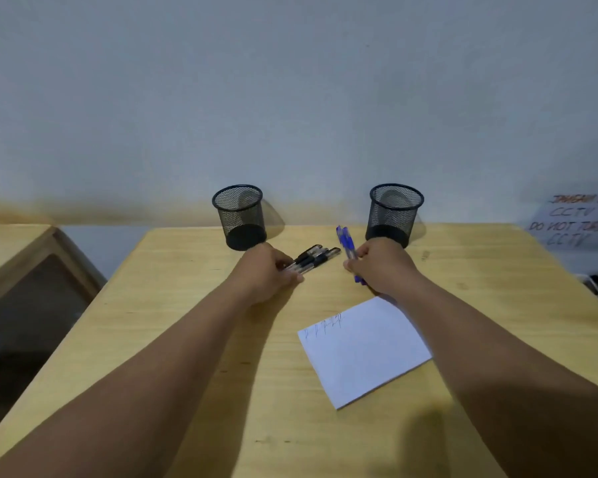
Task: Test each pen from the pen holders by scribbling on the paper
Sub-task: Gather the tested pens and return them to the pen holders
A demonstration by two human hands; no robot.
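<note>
Two black mesh pen holders stand at the back of the wooden table, the left holder (242, 217) and the right holder (394, 213); both look empty. My left hand (268, 270) is closed on a bundle of black pens (313, 258) that lies low over the table, caps pointing right. My right hand (382, 265) grips a bundle of blue pens (346, 241), caps pointing up and away. A white sheet of paper (363, 353) lies in front of my right forearm, with a short row of scribbles near its top left edge.
The wooden table (187, 339) ends at a pale wall. A second wooden piece of furniture (21, 257) stands to the left across a gap. A handwritten paper sign (577, 219) hangs at the far right, with dark clutter below it.
</note>
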